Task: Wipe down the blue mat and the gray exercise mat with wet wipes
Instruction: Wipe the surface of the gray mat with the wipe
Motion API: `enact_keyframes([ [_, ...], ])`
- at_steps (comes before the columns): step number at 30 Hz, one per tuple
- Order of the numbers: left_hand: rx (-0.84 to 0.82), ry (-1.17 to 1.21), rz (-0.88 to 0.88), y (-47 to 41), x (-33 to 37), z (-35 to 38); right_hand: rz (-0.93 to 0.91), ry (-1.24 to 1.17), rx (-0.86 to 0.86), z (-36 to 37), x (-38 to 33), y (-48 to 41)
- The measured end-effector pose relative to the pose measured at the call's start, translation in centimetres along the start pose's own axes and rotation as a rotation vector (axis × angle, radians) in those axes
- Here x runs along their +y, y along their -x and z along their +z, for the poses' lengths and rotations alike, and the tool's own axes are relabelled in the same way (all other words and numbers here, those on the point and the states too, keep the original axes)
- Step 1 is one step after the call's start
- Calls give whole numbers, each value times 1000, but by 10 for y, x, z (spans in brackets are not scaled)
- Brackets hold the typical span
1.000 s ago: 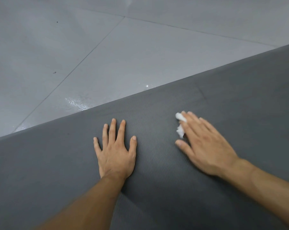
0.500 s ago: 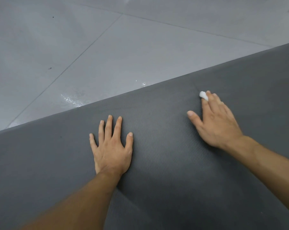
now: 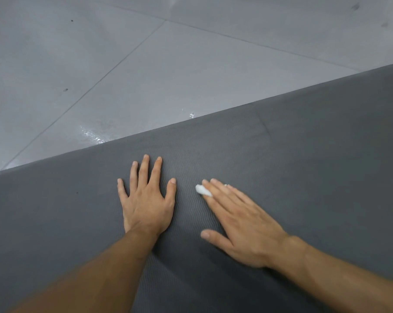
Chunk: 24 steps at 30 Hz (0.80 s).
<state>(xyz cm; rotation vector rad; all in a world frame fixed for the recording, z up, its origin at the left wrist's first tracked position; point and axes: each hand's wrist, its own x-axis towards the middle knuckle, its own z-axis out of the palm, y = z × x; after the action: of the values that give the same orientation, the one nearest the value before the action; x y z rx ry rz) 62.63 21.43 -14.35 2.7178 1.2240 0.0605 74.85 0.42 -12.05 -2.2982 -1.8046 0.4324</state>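
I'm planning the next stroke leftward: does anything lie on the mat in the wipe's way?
Yes: the left hand rests flat on the mat just left of the wipe, which the right hand presses down. Bare mat separates them. Nothing else is visible.

We see the gray exercise mat (image 3: 304,177) as a matt, foam-like sheet. Its dark surface carries a fine, wavy ribbed texture and takes no shine, and a faint crease (image 3: 264,127) marks it near the far edge. The wet wipe (image 3: 201,189) looks like a small crumpled wad of soft white tissue-like cloth, dull rather than glossy. The floor (image 3: 191,64) is of large, smooth gray tiles with a low sheen and thin dark grout lines (image 3: 114,66). A wet patch (image 3: 91,133) on it glints brightly just beside the mat's edge.
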Motion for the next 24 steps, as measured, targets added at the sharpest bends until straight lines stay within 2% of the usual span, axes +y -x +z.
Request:
enact_keyframes([
  [2,-2,-2,1,0,0,0,-52,26,-10,-1,3,11],
  [4,-6,-2,3,0,-1,0,-1,58,14,-4,13,19],
  [8,-4,3,4,0,-1,1,282,88,133,-14,50,25],
  [17,-15,4,3,0,0,-1,721,44,279,-41,145,35],
  [21,-19,-3,3,-1,-1,0,666,24,176,-40,146,22],
  [24,-16,-14,-2,0,0,-1,622,23,170,-34,126,4],
])
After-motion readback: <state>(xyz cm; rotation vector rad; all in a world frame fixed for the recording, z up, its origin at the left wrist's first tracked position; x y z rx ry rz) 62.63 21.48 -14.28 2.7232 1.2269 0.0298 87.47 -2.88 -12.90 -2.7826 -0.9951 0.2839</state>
